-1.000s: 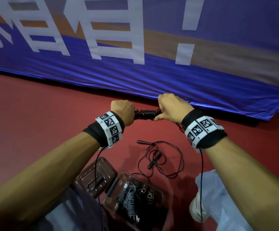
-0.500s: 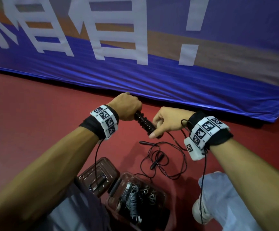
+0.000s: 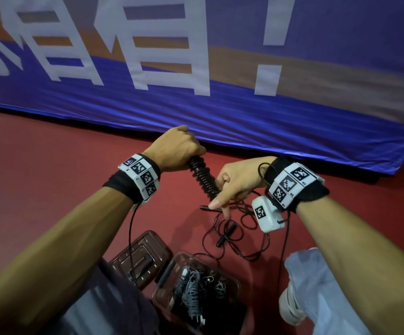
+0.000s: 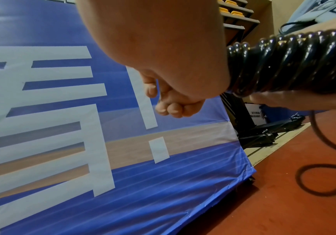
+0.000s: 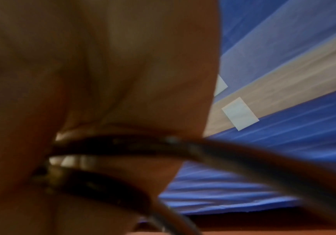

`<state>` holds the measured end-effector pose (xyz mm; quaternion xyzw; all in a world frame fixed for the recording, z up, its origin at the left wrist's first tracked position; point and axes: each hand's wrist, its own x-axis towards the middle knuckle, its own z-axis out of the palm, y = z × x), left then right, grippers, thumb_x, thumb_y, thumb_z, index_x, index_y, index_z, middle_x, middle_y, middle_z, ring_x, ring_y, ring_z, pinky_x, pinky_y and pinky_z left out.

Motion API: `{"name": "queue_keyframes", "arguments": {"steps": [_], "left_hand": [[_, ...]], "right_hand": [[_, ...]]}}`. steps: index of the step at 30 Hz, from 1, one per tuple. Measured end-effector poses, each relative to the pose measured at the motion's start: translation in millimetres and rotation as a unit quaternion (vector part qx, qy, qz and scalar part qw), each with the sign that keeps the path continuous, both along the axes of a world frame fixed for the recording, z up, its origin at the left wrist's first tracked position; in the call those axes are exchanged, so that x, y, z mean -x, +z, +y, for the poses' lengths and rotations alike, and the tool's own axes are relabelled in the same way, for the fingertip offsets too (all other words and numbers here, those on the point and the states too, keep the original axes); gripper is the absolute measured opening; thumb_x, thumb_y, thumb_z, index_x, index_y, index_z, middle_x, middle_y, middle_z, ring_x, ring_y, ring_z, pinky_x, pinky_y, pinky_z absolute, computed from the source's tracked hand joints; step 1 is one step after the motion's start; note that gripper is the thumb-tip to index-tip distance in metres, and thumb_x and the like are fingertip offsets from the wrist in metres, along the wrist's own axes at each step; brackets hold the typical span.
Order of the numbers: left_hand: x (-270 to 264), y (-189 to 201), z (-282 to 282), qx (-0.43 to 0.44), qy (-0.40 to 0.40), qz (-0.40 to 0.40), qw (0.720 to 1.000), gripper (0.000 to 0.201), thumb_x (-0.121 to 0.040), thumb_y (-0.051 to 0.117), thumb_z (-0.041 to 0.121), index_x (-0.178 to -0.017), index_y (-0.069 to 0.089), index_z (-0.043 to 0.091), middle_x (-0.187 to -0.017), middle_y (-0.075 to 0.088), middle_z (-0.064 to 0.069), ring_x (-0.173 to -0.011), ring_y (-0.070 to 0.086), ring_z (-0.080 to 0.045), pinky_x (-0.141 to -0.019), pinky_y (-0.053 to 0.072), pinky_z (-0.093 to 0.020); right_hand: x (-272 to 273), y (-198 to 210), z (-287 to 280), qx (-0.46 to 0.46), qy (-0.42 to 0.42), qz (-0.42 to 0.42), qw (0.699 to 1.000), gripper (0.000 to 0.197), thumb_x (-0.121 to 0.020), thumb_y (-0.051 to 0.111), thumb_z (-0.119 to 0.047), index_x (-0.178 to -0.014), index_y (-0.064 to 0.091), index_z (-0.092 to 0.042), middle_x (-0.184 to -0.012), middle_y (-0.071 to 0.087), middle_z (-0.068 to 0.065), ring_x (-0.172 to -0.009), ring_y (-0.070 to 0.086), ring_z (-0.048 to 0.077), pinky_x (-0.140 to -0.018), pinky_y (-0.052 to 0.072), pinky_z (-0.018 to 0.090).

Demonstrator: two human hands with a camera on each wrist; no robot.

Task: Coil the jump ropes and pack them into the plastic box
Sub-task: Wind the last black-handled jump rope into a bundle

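Red sports flooring (image 3: 51, 189) runs up to a blue printed banner (image 3: 220, 105) hung along the far side, and the work goes on low over that floor. The left hand (image 3: 174, 148) is wrapped in a fist round the far end of a black jump rope wound in tight turns about its handles (image 3: 203, 178), holding the bundle tilted so its near end points down. The right hand (image 3: 239, 182) pinches that near end, fingers curled on the cord, likely to keep the last turns from springing loose while the free tail hangs below; the right wrist view shows cord running through the palm but is too blurred for more. Just near of the hands a second thin black jump rope (image 3: 230, 228) lies loose on the floor, not yet coiled. Nearer still sits the clear brown plastic box (image 3: 236, 284), open, with wound ropes already inside, and its lid (image 3: 140, 255) lies flat just left of it, out of the way for packing. The held bundle seems nearly ready to go in.
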<state>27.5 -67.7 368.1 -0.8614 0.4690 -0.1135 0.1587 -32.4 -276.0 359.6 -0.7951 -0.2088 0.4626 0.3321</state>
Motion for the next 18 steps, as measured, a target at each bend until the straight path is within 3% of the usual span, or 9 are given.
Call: {"name": "queue_keyframes", "arguments": {"steps": [3, 7, 12, 14, 18], "left_hand": [[1.9, -3.1, -0.5, 0.015, -0.011, 0.021, 1.0, 0.018, -0.068, 0.072, 0.017, -0.071, 0.055, 0.021, -0.065, 0.062, 0.004, -0.064, 0.062, -0.027, -0.071, 0.043, -0.034], [-0.8, -6.2, 5.8, 0.056, 0.025, 0.068, 0.996, 0.023, -0.071, 0.071, 0.017, -0.07, 0.049, 0.025, -0.066, 0.063, 0.001, -0.063, 0.061, -0.032, -0.06, 0.042, -0.033], [2.4, -8.6, 14.6, 0.116, 0.052, 0.066, 0.99, 0.019, -0.069, 0.072, 0.019, -0.069, 0.053, 0.023, -0.064, 0.061, 0.001, -0.058, 0.059, -0.031, -0.054, 0.042, -0.031], [3.0, -9.1, 19.8, 0.16, 0.075, 0.041, 0.983, 0.01, -0.068, 0.069, 0.021, -0.07, 0.06, 0.021, -0.062, 0.062, 0.0, -0.057, 0.058, -0.033, -0.054, 0.038, -0.03], [4.1, -6.3, 29.0, 0.276, 0.154, 0.01, 0.949, 0.005, -0.069, 0.068, 0.02, -0.074, 0.069, 0.02, -0.059, 0.063, -0.003, -0.058, 0.06, -0.036, -0.058, 0.034, -0.029]], "right_hand": [[5.4, 1.1, 4.8, 0.005, -0.009, -0.015, 1.0, 0.054, -0.085, 0.08, -0.044, -0.095, 0.069, 0.008, -0.087, 0.077, 0.018, -0.046, 0.029, 0.012, -0.044, 0.022, 0.023], [11.2, 0.7, 11.3, -0.025, -0.054, -0.064, 0.996, 0.051, -0.082, 0.075, -0.062, -0.058, 0.07, -0.017, -0.062, 0.068, 0.012, -0.044, 0.034, 0.013, -0.047, 0.026, 0.024], [12.8, -3.8, 11.0, -0.059, -0.08, -0.09, 0.991, 0.055, -0.084, 0.071, -0.065, -0.067, 0.072, -0.013, -0.061, 0.067, 0.014, -0.044, 0.035, 0.015, -0.046, 0.026, 0.024], [11.3, -4.4, 10.2, -0.095, -0.102, -0.093, 0.986, 0.062, -0.084, 0.07, -0.065, -0.076, 0.073, -0.003, -0.06, 0.066, 0.015, -0.043, 0.034, 0.015, -0.044, 0.024, 0.024], [1.9, -3.7, 7.5, -0.21, -0.172, -0.063, 0.96, 0.065, -0.085, 0.063, -0.064, -0.08, 0.071, 0.0, -0.053, 0.061, 0.011, -0.035, 0.027, 0.009, -0.043, 0.016, 0.026]]}}
